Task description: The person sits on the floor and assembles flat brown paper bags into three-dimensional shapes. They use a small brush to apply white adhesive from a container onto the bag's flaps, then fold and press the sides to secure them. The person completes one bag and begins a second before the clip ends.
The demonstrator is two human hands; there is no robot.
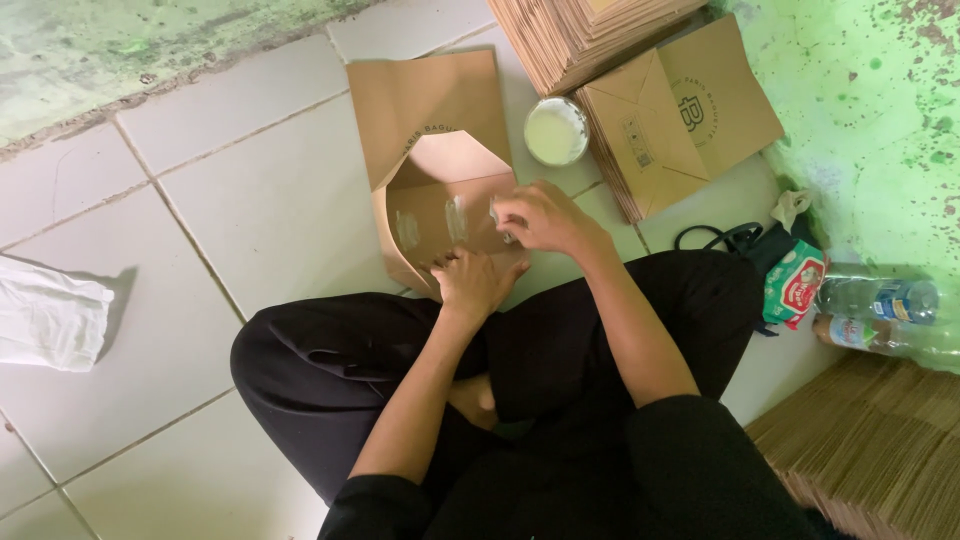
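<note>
The person sat cross-legged in black trousers on a white tiled floor (250, 190), and the things around them crowded mostly the far and right sides. A stack of flat brown cardboard blanks (590, 35) lay at the top of the view, and a second pile of folded brown cartons (685, 115) leaned beside it against a green, flaking wall (870, 110). Between those piles and the work stood a small round tub of white paste (556, 131), just beyond the right hand and close to the carton's upper right corner. To the right of the knee lay a black strap (715, 238), a red and green packet (795, 285) and two clear plastic bottles (880, 315), with another heap of brown blanks (875, 450) in the lower right corner. Well apart on the left edge sat a crumpled white plastic bag (50, 315). Nothing lay between the hands and the unfolded brown carton (435, 165), which rested flat on the floor directly in front of the legs, its upper flap laid open away from the person. The left hand (475, 283) pressed down on the carton's near edge, fingers curled and closed against the board. The right hand (540, 218) hovered over the carton's right side with fingertips pinched together on something small, too hidden to identify, beside pale smears on the inner panel.
</note>
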